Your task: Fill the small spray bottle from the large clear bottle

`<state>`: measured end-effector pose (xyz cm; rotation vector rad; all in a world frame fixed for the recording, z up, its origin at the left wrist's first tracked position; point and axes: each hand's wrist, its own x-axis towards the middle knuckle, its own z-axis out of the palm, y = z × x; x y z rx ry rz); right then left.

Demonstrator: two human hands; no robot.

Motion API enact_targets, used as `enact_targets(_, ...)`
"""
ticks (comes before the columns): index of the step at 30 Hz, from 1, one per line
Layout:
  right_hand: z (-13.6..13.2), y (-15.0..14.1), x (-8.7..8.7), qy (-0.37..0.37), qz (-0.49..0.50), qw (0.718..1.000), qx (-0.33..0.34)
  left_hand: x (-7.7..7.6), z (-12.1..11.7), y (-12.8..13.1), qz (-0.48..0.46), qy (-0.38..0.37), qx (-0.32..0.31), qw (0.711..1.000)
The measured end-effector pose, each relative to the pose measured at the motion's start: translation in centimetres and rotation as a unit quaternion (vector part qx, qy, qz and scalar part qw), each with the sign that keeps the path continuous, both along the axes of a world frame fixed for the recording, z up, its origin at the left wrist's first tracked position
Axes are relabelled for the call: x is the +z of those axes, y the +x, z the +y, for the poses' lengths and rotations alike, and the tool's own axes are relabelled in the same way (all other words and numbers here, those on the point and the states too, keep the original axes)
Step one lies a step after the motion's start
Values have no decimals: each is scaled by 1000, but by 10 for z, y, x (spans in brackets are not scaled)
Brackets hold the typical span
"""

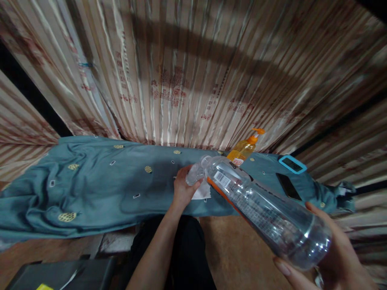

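A large clear plastic bottle (266,209), with a barcode label and an orange stripe, is tilted with its mouth pointing down to the left. My right hand (335,253) is wrapped round its base at the lower right. My left hand (183,189) grips a small clear container (195,173) right by the bottle's mouth; whether the two touch I cannot tell. No liquid is plainly visible in the bottle. Under the left hand lies a white sheet, like a tissue (202,191), partly hidden.
A pump bottle (242,149) of orange liquid stands behind the large bottle. To the right lie a blue-framed digital clock (292,164) and a dark phone (288,186) on the green cloth (99,181). Curtains (175,60) hang behind. A dark seat (66,276) is at lower left.
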<state>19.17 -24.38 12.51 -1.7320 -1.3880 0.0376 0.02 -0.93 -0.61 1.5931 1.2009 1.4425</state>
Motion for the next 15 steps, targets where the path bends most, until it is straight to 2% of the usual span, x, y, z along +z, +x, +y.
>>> enact_targets(3,-1,4,-1,-10,-18,1000,4,1,0,0,0,1,1,1000)
enact_targets(7,1,-5,1,-12,25,999,-30,1,0,0,0,-2,6,1000)
enact_targets(11,2,-6,2,0,27,999,-25,-1,0,0,-3,-6,4,1000)
enact_targets(15,2,2,2,2,-17,1000,10,-1,0,0,-7,-6,2,1000)
